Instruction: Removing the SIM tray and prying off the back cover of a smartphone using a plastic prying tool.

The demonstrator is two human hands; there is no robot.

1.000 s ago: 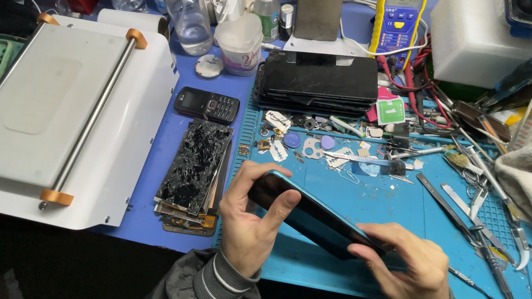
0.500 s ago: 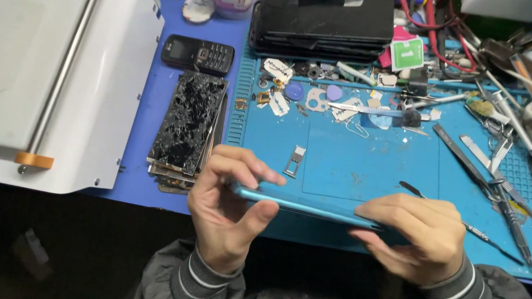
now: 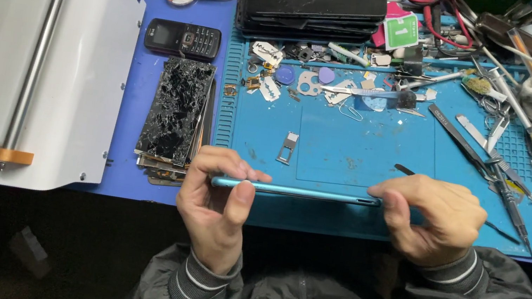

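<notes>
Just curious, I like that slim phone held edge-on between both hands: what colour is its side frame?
Light teal-blue, seen best in the head view: the slim phone shows only its thin metallic edge.

Your bench is evenly lit from above; the white machine point(image 3: 79, 70) looks slightly washed out. Below the table edge your view falls into deep shadow. Focus is sharp centrally, and the corners bend slightly.

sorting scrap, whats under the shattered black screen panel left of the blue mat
The shattered black screen panel tops a small stack: edges of more flat panels poke out at its lower end. How many, and their condition, is covered. The left hand sits just right of the stack.
</notes>
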